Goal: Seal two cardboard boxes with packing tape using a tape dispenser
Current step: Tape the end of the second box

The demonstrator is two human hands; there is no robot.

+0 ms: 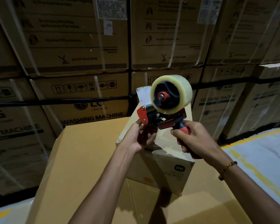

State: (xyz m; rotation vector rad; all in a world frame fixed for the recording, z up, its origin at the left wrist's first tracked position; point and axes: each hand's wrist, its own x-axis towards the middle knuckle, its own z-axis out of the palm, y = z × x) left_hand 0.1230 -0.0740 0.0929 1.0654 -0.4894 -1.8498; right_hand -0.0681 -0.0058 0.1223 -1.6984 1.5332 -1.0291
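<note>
A red and black tape dispenser (162, 117) with a roll of clear tape (171, 94) is held up in mid-air above the boxes. My right hand (191, 138) grips its red handle. My left hand (142, 136) holds the dispenser's front end below the red blade guard, fingers curled around it. Beneath them a small cardboard box (162, 165) with a dark logo on its side stands on a large plain cardboard box (87, 159). A strip of clear tape shines on the small box's top.
Stacked washing-machine cartons (81, 65) with white straps form a wall right behind the boxes. At the right, a pale floor (265, 152) with yellow line markings shows. More cartons stand at the far right.
</note>
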